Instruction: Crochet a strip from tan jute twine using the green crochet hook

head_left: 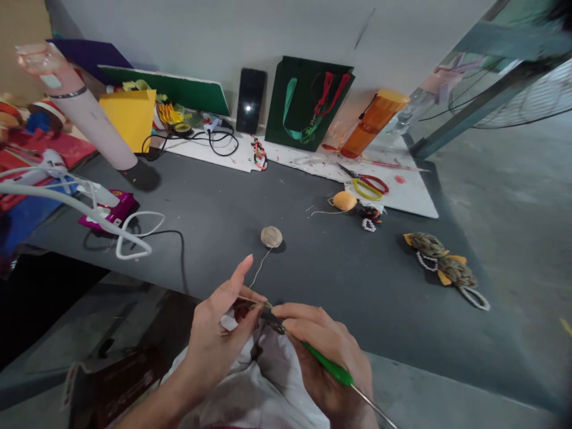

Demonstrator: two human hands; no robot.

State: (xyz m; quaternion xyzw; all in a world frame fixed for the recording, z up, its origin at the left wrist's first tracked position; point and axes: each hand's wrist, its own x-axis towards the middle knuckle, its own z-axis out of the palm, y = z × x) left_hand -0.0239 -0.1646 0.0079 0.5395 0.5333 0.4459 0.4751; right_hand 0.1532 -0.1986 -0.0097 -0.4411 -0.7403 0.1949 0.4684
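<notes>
My right hand (328,351) is closed around a crochet hook with a green handle (333,368), and its metal shaft sticks out toward the lower right. My left hand (223,328) pinches thin beige yarn between thumb and a finger, with one finger raised. The fingertips of both hands nearly meet at a small dark piece (272,322); its details are mostly hidden. From the left hand a strand runs up to a beige yarn ball (271,237) on the grey table (214,196).
An orange yarn ball (345,201) and scissors (369,183) lie toward the back right. Braided yarn pieces (442,261) rest at the right. A green gift bag (304,101), a phone (251,100) and an orange bottle (373,124) stand behind. White cables (80,207) loop at left.
</notes>
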